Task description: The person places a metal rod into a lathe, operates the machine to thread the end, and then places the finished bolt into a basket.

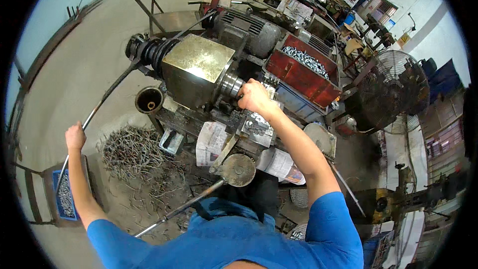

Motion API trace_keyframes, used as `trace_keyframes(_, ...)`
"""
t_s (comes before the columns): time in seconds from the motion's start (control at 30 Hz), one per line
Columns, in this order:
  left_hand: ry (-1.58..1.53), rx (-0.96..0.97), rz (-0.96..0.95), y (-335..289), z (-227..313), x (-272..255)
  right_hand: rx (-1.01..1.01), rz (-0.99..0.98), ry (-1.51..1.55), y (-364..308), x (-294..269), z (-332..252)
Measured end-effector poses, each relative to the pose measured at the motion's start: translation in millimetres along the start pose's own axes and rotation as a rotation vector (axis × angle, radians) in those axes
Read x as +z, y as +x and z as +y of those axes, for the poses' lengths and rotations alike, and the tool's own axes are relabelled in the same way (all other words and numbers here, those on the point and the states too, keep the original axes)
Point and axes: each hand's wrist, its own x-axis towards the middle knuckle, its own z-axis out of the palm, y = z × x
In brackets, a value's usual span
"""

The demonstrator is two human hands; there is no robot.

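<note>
My left hand (75,136) is wrapped round a long metal lever (108,92), which runs up to a dark collar (149,52) at the rear end of a lathe headstock (191,84). My left arm is stretched far out to the side. At the front of the headstock sits a round steel chuck (231,85), and my right hand (254,96) is closed right at its face. The fingertips are partly hidden, so what they hold there cannot be made out. Just below my right wrist lies a metal tool slide (258,128).
A red bin (303,72) full of small metal parts stands right of the headstock. A second lever with a round plate (238,170) reaches toward me. Metal scraps (134,149) heap on the floor beside a blue crate (66,197). A large fan (393,89) stands right.
</note>
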Motion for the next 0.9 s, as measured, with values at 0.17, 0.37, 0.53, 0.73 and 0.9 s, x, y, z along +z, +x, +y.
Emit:
trace_keyframes(0.17,-0.205,-0.15,-0.082,14,12,5,-0.057,-0.09,-0.093,-22,-23,-4)
trace_keyframes(0.37,-0.992,-0.218,-0.016,-33,195,-9,-0.147,0.337,0.098,-132,-67,22)
trace_keyframes(0.53,-0.591,0.219,-0.504,-70,305,81,0.224,0.244,0.081,-243,-79,65)
trace_keyframes(0.73,-0.063,0.618,-0.395,-15,303,58,0.642,0.152,0.045,-378,-61,138)
trace_keyframes(0.9,-0.404,0.243,-0.441,-41,286,48,1.072,-0.053,-0.341,-520,-13,236)
